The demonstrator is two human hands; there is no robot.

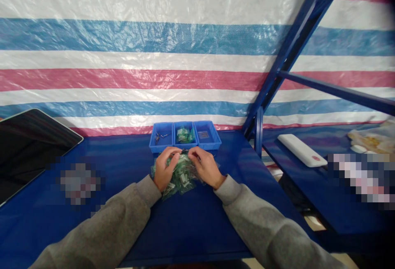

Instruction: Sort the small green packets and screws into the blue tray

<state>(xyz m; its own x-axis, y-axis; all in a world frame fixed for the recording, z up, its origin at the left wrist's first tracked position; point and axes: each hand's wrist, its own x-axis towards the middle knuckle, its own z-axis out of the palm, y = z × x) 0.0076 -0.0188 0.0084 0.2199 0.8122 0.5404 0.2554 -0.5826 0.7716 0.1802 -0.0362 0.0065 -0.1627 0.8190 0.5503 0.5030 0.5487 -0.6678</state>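
A pile of small green-tinted plastic bags (182, 182) with pale and metallic small parts inside lies on the blue table. Over its left side, my left hand (163, 169) is closed, thumb and fingers pinched together. My right hand (207, 167) pinches in the same way from the other side, fingertips close to the left ones. Between them shows the shiny top of a small plastic bag (185, 158); its contents are hard to make out. Just beyond my hands stands a blue three-part bin (153, 144).
The bin's left part holds a few metal pins (158, 137), its middle green bags (184, 134), its right small metal pieces (203, 134). A dark-screened device (27, 149) lies left. Right are a blue metal frame (259, 131) and a white oblong case (301, 149) on another table.
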